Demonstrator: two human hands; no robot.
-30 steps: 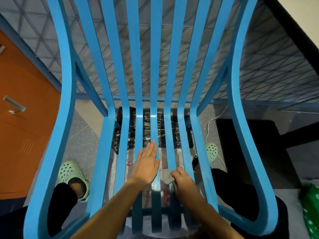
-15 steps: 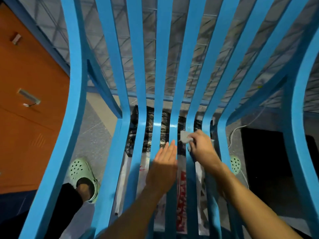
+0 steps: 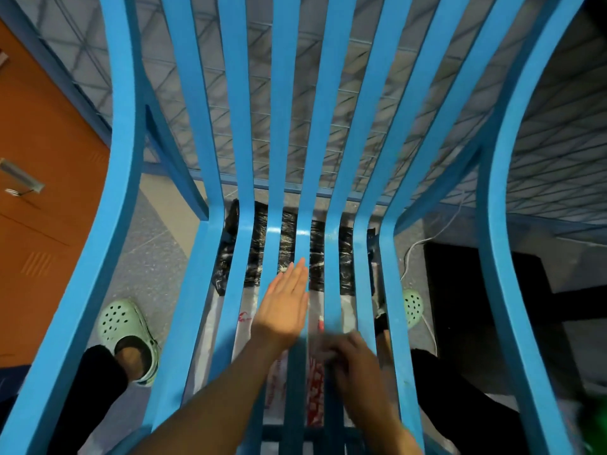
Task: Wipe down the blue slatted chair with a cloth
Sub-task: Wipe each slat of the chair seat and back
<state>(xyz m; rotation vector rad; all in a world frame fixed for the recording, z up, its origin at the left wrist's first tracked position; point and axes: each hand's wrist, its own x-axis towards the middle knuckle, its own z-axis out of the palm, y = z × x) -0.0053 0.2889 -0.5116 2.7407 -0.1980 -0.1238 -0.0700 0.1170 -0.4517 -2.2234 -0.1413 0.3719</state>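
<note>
Your right hand [image 3: 353,359], curled round the blurred cloth [image 3: 318,344], has swept from the seat's bend back toward its front edge. Your left hand [image 3: 284,307] lies flat on the blue slatted chair [image 3: 193,133]. That slat looks done.

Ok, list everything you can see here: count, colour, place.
chair: one, blue, slatted, fills the view
cloth: one, pale, blurred, in the right hand
black sheet: one, black, floor under the seat
printed bag: one, white with red, floor under the seat
cabinet: one, orange, far left
cable: one, white, floor at right
clogs: two, pale green, floor either side of the seat
left hand: one, flat on the middle slats
right hand: one, blurred, grips the cloth
</note>
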